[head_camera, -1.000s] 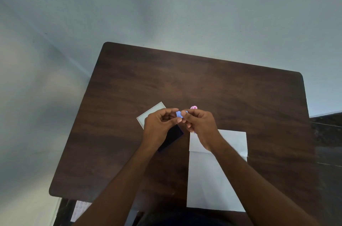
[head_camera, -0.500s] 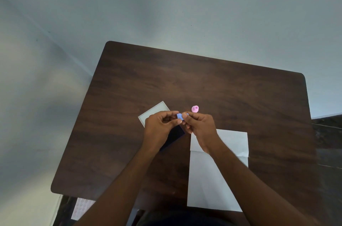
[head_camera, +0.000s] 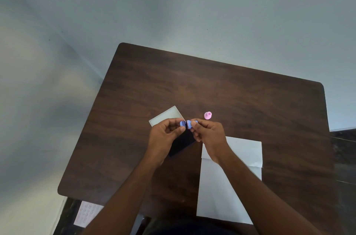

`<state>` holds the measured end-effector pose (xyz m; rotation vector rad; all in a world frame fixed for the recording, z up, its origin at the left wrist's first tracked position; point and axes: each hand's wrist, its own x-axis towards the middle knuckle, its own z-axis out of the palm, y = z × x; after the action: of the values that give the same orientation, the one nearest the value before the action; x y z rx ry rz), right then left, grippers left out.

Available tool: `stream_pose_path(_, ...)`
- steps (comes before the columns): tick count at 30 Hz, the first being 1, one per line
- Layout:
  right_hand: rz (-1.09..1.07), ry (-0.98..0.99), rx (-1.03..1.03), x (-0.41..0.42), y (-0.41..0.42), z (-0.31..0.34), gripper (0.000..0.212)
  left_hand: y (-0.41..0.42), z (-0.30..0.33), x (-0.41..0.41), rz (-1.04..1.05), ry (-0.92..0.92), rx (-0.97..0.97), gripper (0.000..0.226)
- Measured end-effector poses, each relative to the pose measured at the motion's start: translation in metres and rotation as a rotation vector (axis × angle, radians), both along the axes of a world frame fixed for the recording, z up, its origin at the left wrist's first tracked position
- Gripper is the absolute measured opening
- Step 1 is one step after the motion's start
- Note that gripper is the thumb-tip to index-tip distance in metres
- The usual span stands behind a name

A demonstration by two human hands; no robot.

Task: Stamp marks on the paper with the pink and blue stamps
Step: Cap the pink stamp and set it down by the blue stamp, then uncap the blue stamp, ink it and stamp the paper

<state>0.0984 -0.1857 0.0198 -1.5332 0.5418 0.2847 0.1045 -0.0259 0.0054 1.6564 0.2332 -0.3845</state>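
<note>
from the head camera, looking down on a dark wooden table (head_camera: 240, 100) pushed toward a pale wall. both bare hands are raised together over the middle of the table. the left hand (head_camera: 163, 136) pinches one small blue piece (head_camera: 182, 123) between thumb and fingertips, and the right hand (head_camera: 210, 134) pinches the other part of the blue stamp (head_camera: 189, 124) the same way. the two blue parts sit almost end to end, with a thin dark gap between them; i can't tell which part is the cap and which the body. both hands are closed narrow around these bits, fingers curled in.

the pink stamp (head_camera: 207, 115) stands alone on the table just beyond the right hand, not touched by anything.

the white paper (head_camera: 231, 192) lies flat on the near right side of the table, under the right forearm, with a fold line across its far end. i see no marks on the part that shows.

under the left hand, a dark flat rectangle (head_camera: 182, 144) lies on the table, and beside it at the far side a light grey-white flat rectangle (head_camera: 167, 117), its corner close to the blue parts.

down by the near left table corner, below the tabletop, a pale sheet with faint pink marks (head_camera: 86, 213) lies on the floor.
</note>
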Motion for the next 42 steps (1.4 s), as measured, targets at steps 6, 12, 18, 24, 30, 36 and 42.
stream_pose_path(6,0.054,0.003,0.1,-0.006,0.013,-0.004,0.013,0.024,-0.002,-0.02,0.092,0.023,-0.138,0.036)
stream_pose_path(12,0.115,0.106,0.164,-0.012,0.034,-0.007,0.013,0.054,-0.009,-0.044,0.191,0.046,-0.027,0.034)
stream_pose_path(18,0.137,0.185,0.22,-0.013,0.056,-0.008,0.012,0.081,-0.021,-0.064,0.307,0.099,0.101,0.033)
stream_pose_path(24,0.173,0.189,0.226,-0.014,0.07,-0.007,0.013,0.091,-0.038,-0.074,0.299,0.118,0.249,0.032)
stream_pose_path(30,0.192,0.205,0.158,-0.016,0.072,-0.003,0.011,0.089,-0.046,-0.08,0.36,0.141,0.312,0.028)
stream_pose_path(36,0.183,0.206,0.128,-0.019,0.068,-0.004,0.011,0.086,-0.051,-0.083,0.279,-0.003,0.541,0.025)
stream_pose_path(42,0.17,0.214,0.129,-0.017,0.075,-0.006,0.012,0.095,-0.058,-0.079,0.245,-0.059,0.682,0.03)
